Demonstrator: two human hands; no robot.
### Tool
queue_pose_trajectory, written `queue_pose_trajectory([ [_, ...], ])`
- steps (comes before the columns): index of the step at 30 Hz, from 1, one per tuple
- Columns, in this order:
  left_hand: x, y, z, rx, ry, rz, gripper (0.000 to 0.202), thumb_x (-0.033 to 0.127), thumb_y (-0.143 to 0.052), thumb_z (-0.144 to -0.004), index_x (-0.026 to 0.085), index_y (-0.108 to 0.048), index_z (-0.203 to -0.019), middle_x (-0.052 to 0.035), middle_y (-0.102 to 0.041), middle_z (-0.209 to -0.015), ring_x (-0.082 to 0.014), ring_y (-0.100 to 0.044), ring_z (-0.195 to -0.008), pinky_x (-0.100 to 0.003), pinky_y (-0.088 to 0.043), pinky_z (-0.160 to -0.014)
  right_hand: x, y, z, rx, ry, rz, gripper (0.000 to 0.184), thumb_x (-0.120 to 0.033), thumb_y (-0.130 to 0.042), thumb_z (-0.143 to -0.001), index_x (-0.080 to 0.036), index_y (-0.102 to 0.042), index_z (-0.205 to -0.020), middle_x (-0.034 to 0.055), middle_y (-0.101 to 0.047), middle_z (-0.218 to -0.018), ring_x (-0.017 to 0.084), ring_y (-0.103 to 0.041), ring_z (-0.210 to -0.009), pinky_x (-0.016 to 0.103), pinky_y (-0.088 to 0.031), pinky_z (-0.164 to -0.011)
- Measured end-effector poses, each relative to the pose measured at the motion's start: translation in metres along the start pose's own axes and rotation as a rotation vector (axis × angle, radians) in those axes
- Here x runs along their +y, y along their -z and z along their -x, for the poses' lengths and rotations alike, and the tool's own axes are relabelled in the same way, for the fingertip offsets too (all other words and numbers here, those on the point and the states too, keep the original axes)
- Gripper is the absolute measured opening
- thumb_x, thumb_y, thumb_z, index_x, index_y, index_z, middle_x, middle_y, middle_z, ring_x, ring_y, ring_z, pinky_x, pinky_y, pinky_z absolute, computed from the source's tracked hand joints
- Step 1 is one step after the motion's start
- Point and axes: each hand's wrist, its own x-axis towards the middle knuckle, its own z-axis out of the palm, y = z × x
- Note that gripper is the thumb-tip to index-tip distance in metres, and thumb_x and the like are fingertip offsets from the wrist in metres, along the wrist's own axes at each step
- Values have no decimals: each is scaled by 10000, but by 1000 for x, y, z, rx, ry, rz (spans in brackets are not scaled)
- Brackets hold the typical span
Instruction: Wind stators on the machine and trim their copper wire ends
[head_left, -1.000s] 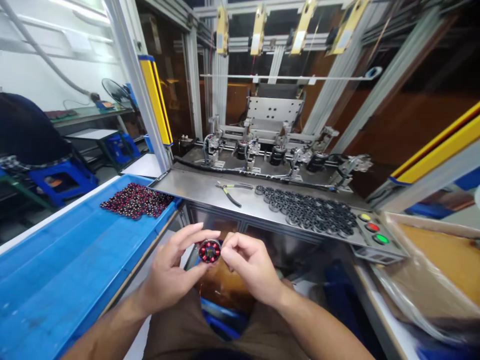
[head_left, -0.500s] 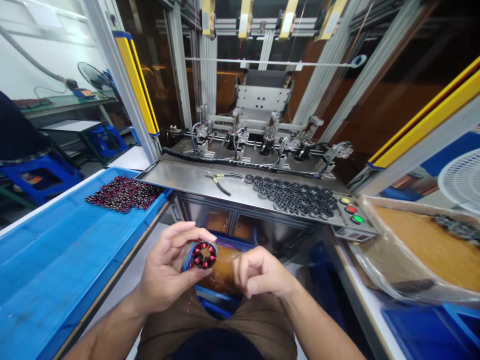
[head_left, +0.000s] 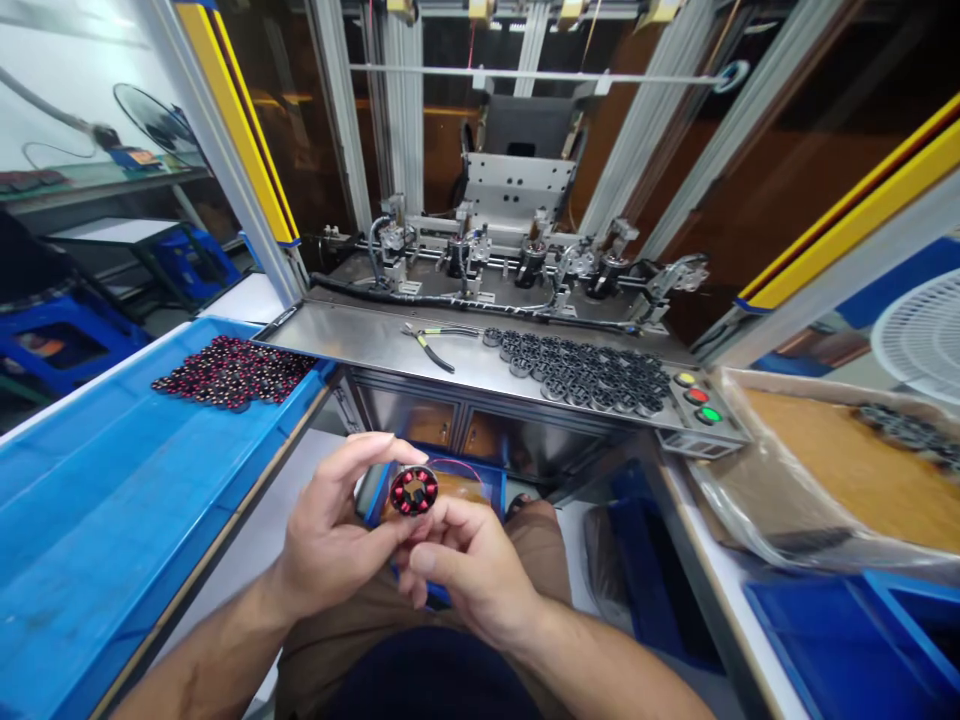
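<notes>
Between the thumb and fingers of my left hand point(head_left: 326, 535) is a round motor stator point(head_left: 430, 491) with red wire coils, its ringed face turned up toward me. My right hand point(head_left: 480, 570) is closed right beside the stator's lower edge, its fingertips curled under near my left thumb. Whatever those fingers pinch is hidden. A thin red wire point(head_left: 465, 463) arcs behind the stator over a blue bin point(head_left: 496, 482) between my knees.
Black unwound stators point(head_left: 585, 370) cover part of the metal ledge, beside cutting pliers point(head_left: 431, 348). Wound stators point(head_left: 232, 372) lie in the blue tray point(head_left: 112, 510) at left. Push buttons point(head_left: 696, 396) and a plastic-lined box point(head_left: 847, 470) are at right. A winding machine point(head_left: 517, 250) stands ahead.
My right hand has moved left and come up against the stator. My left hand still holds the stator, now slightly higher in view. The camera view has tipped down.
</notes>
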Motion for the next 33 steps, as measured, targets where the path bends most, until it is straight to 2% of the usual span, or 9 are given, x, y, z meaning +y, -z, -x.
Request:
queue_pose_trajectory([
  [4, -1, -1, 2, -12, 20, 11, 818, -85, -714, -683, 255, -439, -1375, -47, -648, -1087, -179, -623, -1053, -287, -531, -903, 2, 2, -2, 70, -14, 5, 267, -235, -866, -635, -131, -628, -699, 8, -699, -571, 83, -617, -426, 140, -495, -394],
  [7, -2, 0, 3, -13, 63, 56, 834, -78, -727, -681, 261, -429, -1383, -46, -650, -1122, -181, -627, -1084, -265, -546, -891, 0, 4, 2, 96, -77, 5, 285, -248, -873, -625, -142, -647, -762, -11, -686, -530, 64, -562, -349, 123, -452, -339],
  [11, -2, 5, 4, -7, 196, 102, 794, -42, -731, -715, 284, -425, -1371, -45, -688, -1157, -173, -648, -1086, -268, -524, -946, -5, 10, 16, 99, -119, 76, 281, -284, -869, -634, -132, -702, -800, -20, -669, -506, 44, -537, -330, 96, -409, -317],
  [14, -1, 8, 5, -19, 321, 190, 700, -7, -692, -781, 315, -431, -1344, -44, -695, -1198, -166, -662, -1086, -243, -541, -909, -12, 16, 21, 51, -152, 162, 264, -311, -858, -653, -126, -716, -777, -12, -667, -510, 44, -546, -343, 102, -407, -334],
  [18, 4, 10, 9, -143, 414, 355, 634, 14, -594, -872, 356, -394, -1366, -48, -640, -1316, -135, -664, -1089, -204, -536, -901, -33, 22, 17, 48, -89, 229, 362, -414, -859, -636, -124, -700, -783, 10, -678, -554, 78, -586, -416, 163, -457, -412],
  [22, 8, 6, 15, -270, 478, 444, 619, 36, -529, -916, 360, -349, -1412, -72, -568, -1393, -151, -601, -1195, -239, -491, -990, -50, 16, 10, 49, -16, 336, 368, -470, -753, -769, -129, -638, -694, -11, -622, -532, 56, -528, -426, 173, -413, -446],
  [25, 10, -3, 18, -204, 473, 456, 696, 18, -641, -836, 355, -388, -1390, -67, -571, -1340, -138, -629, -1096, -210, -520, -911, -48, 12, 8, 24, -12, 393, 320, -390, -712, -831, -144, -596, -663, -36, -578, -495, 46, -482, -415, 173, -371, -451],
  [29, 7, -14, 16, -46, 432, 485, 744, -10, -756, -711, 340, -477, -1305, -6, -626, -1079, -91, -643, -863, -167, -536, -753, -39, 13, 12, 15, -7, 382, 330, -399, -723, -809, -154, -570, -650, -43, -554, -498, 52, -446, -418, 190, -340, -452],
  [33, 5, -10, 13, 6, 464, 524, 684, 21, -769, -714, 316, -507, -1273, -20, -675, -1071, -102, -660, -867, -171, -539, -762, -36, 20, 21, 0, -4, 511, 368, -427, -710, -808, -157, -558, -609, -33, -528, -507, 72, -449, -469, 212, -336, -482],
])
